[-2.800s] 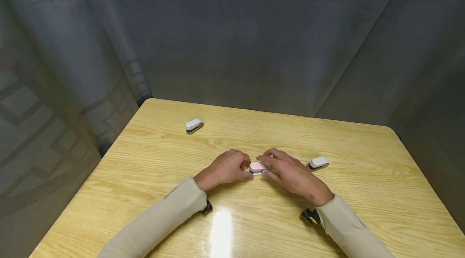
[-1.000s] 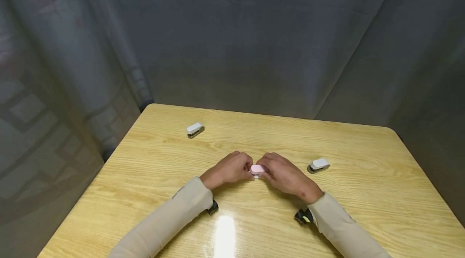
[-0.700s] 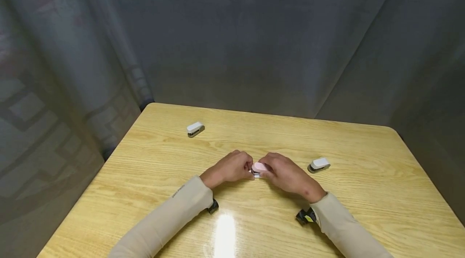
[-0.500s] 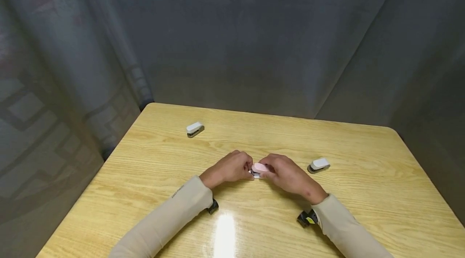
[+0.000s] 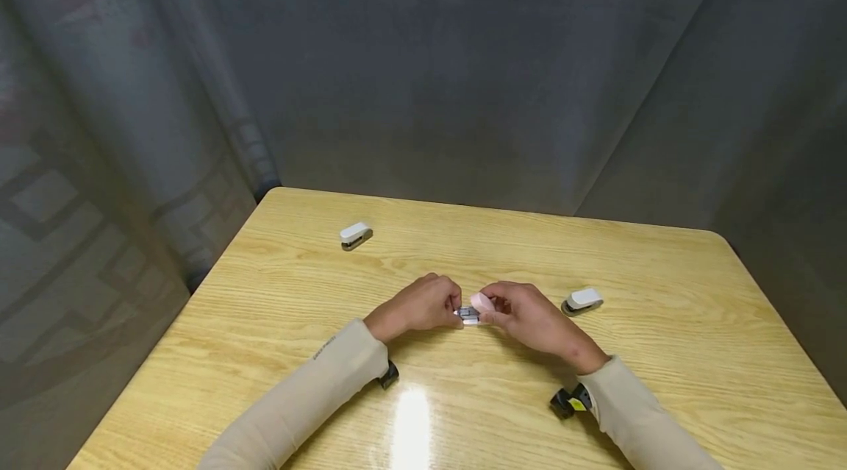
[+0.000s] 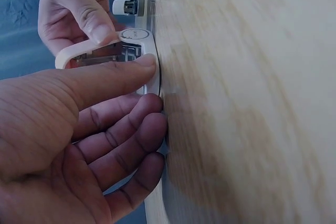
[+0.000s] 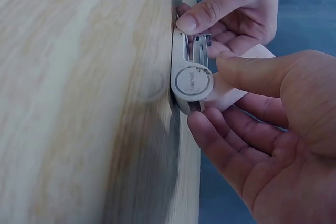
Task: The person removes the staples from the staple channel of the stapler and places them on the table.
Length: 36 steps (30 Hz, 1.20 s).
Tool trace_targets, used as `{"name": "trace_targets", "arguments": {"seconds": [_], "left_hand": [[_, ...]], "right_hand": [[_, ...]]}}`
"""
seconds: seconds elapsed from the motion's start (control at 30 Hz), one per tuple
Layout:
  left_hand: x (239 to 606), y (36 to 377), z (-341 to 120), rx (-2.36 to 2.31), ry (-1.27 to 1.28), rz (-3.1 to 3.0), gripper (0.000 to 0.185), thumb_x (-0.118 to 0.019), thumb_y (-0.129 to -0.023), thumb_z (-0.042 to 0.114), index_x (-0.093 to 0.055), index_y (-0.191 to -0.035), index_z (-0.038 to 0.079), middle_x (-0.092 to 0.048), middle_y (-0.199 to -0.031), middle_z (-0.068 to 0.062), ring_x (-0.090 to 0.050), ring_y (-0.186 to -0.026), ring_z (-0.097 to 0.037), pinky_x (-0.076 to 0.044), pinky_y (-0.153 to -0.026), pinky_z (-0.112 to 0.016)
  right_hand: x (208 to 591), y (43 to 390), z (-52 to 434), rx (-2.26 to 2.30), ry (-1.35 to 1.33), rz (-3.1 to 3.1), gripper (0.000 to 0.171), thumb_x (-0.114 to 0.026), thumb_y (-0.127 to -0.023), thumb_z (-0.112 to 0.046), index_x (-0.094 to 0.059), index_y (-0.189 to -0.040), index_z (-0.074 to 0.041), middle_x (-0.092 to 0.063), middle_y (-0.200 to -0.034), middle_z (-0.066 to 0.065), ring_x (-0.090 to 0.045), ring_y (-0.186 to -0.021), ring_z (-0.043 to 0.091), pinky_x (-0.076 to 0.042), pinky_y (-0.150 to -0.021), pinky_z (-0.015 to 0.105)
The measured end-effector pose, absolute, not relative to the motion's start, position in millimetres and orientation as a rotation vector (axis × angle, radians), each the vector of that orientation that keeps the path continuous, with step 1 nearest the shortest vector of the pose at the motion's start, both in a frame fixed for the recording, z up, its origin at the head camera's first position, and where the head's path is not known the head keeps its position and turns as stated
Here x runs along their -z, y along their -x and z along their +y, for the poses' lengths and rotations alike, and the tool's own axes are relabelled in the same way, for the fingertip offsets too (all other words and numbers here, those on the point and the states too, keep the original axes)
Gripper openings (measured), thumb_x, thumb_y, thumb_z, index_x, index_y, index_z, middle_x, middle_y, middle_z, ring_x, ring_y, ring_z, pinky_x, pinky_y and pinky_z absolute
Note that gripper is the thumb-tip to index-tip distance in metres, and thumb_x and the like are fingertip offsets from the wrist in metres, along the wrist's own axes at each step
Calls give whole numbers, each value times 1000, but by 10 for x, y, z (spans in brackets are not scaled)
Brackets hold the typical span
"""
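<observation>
While both hands work at mid-surface, the scene reads left to right as follows. Far left, toward the back corner of the wooden surface (image 5: 278, 286), a white stapler (image 5: 355, 235) lies alone, well apart from the hands.

Left hand (image 5: 420, 306): fingers curled, thumb (image 6: 113, 80) laid along the base of the small pink stapler (image 5: 471, 314), pressing it down against the surface. In the left wrist view the thumb tip sits on the white base rim, with the other fingers folded beneath it.

The pink stapler sits at the middle of the surface, between the two hands and touching both. It is hinged open: the pink lid (image 5: 482, 301) is tilted up away from the base, and the metal staple channel (image 7: 200, 50) shows between them. A round white hinge disc (image 7: 193, 81) faces the right wrist camera.

Right hand (image 5: 529, 315): thumb and fingers pinch the raised pink lid, the thumb lying across its top.

Right of that hand, near it but not touching, a second white stapler (image 5: 582, 301) rests on the surface.

Both forearms wear beige sleeves (image 5: 311, 389). A dark curtain (image 5: 463, 73) hangs behind.
</observation>
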State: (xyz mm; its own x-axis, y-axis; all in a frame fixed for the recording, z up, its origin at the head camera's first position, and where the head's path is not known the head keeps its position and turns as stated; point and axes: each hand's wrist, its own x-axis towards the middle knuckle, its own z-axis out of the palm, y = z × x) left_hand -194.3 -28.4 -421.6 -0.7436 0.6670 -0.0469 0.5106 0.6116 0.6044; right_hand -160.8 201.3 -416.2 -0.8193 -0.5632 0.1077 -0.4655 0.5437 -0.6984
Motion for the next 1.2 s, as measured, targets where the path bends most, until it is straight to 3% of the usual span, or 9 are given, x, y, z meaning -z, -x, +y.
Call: {"name": "trace_targets", "arguments": {"seconds": [0.3, 0.6, 0.83, 1.2], "left_hand": [[4211, 1962, -271, -827, -979, 2580, 21, -86, -86, 15, -67, -78, 16, -58, -65, 9, -45, -54, -5, -38, -54, -21], [4199, 1970, -283, -825, -974, 2582, 22, -85, -87, 15, -66, -77, 15, -58, -65, 8, -45, -53, -6, -37, -53, -22], [4205, 1958, -279, -829, -970, 2567, 23, -86, -87, 16, -65, -76, 15, -56, -63, 8, -44, -54, -6, -36, -54, -22], [4200, 1941, -286, -819, -970, 2559, 24, -85, -87, 15, -64, -76, 16, -54, -62, 8, -43, -54, -6, -37, -55, -22]], "right_hand": [[4161, 1615, 2098, 1223, 828, 2558, 13, -70, -99, -11, -70, -112, -8, -67, -95, -3, -64, -88, 18, -54, -82, 38], [4160, 1618, 2130, 1246, 814, 2541, 15, -68, -101, -10, -68, -116, -8, -70, -105, 0, -67, -97, 20, -54, -87, 45], [4184, 1595, 2152, 1310, 774, 2541, 16, -71, -98, -7, -70, -115, -8, -71, -110, 5, -70, -98, 21, -56, -84, 38], [4191, 1551, 2195, 1383, 646, 2527, 21, -72, -94, 0, -69, -115, -4, -69, -104, 8, -68, -84, 19, -54, -67, 29]]}}
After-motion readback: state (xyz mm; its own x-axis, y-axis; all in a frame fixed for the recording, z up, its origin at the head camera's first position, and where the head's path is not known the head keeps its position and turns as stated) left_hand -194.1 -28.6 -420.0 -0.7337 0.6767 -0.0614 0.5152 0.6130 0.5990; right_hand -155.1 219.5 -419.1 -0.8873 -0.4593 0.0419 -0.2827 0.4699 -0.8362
